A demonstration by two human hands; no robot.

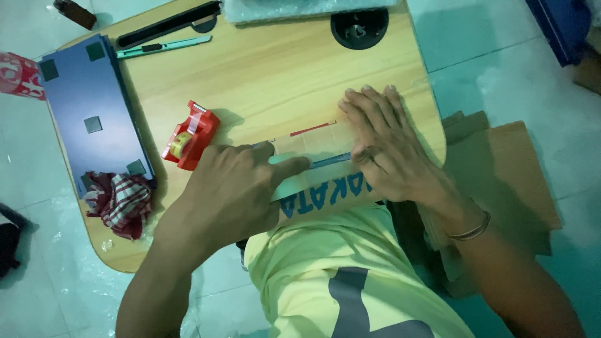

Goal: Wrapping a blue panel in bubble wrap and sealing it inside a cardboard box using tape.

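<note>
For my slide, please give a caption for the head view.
Both hands, left and right, press flat on a taped box.

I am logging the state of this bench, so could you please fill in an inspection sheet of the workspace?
Surface: light wooden table, hole near far edge.
Job's things: taped cardboard package at the near edge.
Clutter: red tape dispenser, teal utility knife, dark blue panel, checked cloth.
Grippers: left hand and right hand press flat on the package.
Cables: nothing seen.
Surroundings: flattened cardboard on pale floor.
</note>
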